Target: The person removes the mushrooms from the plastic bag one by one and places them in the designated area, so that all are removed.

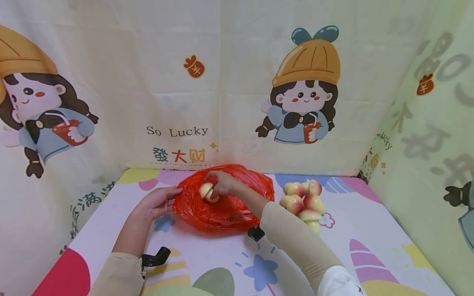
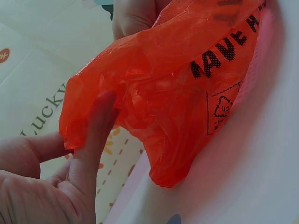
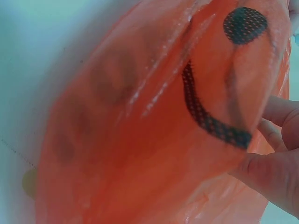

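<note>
A red plastic bag (image 1: 200,226) lies with its mouth spread wide on the table. My left hand (image 1: 159,201) pinches the bag's left rim; in the left wrist view its thumb (image 2: 103,109) shows against the thin film. Inside the bag's mouth, my right hand (image 1: 224,183) grips a cream mushroom-shaped piece (image 1: 206,190) with a rounded cap and stem. In the right wrist view the bag (image 3: 140,154) hides most of the scene, and a hand at the right edge touches the film; whose it is, I cannot tell.
Several cream-and-red mushroom-shaped pieces (image 1: 295,204) lie in a cluster on the table right of the bag, beyond the right forearm. A patterned cloth (image 1: 237,90) hangs behind and at both sides of the brightly printed table (image 1: 314,263).
</note>
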A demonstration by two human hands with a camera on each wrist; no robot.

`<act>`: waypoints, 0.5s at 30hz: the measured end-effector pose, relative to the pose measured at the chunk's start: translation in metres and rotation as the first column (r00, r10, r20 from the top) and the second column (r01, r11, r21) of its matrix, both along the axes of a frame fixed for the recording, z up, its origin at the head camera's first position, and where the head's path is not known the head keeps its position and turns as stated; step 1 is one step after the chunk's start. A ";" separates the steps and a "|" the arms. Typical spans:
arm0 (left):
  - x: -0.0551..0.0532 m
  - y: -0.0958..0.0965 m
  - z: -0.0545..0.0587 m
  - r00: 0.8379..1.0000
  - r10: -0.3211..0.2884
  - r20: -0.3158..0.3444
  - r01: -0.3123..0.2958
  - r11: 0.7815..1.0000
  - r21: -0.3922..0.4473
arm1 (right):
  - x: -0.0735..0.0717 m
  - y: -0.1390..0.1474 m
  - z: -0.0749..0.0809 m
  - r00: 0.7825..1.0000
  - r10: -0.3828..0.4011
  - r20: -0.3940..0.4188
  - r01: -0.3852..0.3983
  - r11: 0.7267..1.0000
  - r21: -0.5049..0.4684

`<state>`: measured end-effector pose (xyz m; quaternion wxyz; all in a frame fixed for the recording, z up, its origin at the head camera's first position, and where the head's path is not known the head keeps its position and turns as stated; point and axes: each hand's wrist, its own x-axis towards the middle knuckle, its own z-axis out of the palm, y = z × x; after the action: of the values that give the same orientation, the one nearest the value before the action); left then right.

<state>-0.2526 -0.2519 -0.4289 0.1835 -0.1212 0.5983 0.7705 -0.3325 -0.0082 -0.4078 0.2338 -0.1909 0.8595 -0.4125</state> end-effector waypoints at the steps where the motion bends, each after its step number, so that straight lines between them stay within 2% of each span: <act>1: 0.000 0.000 0.000 1.000 -0.005 -0.003 0.005 1.000 0.002 | 0.000 0.001 0.000 1.000 0.000 0.002 0.000 1.000 -0.001; 8: 0.000 0.001 0.001 1.000 -0.024 -0.007 0.024 0.999 0.023 | 0.001 0.008 0.001 1.000 0.005 0.018 -0.005 1.000 -0.020; 15: 0.001 0.000 0.000 1.000 -0.011 0.001 0.011 0.999 0.046 | 0.005 0.012 0.006 0.999 0.017 0.042 -0.015 0.999 -0.030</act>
<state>-0.2521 -0.2524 -0.4287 0.1908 -0.1143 0.5811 0.7828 -0.3275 0.0042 -0.4023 0.2525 -0.1923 0.8467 -0.4271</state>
